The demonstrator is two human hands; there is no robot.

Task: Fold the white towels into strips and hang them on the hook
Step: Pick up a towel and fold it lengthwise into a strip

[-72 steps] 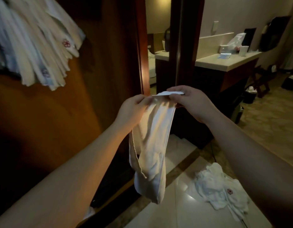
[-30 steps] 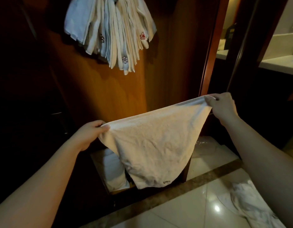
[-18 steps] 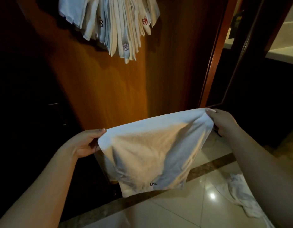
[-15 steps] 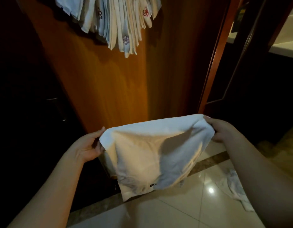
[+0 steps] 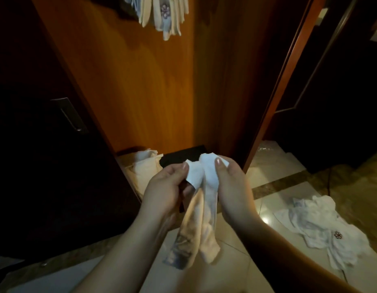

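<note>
I hold one white towel [image 5: 201, 210] between both hands, folded in half so its two top corners meet. My left hand [image 5: 166, 187] pinches the left corner and my right hand [image 5: 232, 185] pinches the right one, thumbs on top. The towel hangs down as a narrow double fold in front of my wrists. At the top edge of the view, several folded towels [image 5: 164, 13] hang as strips against the orange wooden panel; the hook itself is out of view.
A crumpled pile of white towels [image 5: 323, 227] with a red flower mark lies on the glossy tiled floor at the right. A dark cabinet door with a metal handle [image 5: 70, 114] stands at the left. More cloth [image 5: 145, 166] sits low by the panel's foot.
My hands have come together, bringing the towel's two corners to meet, so the spread towel now hangs folded and narrow. The view has tilted downward, leaving only the tips of the hung towels.
</note>
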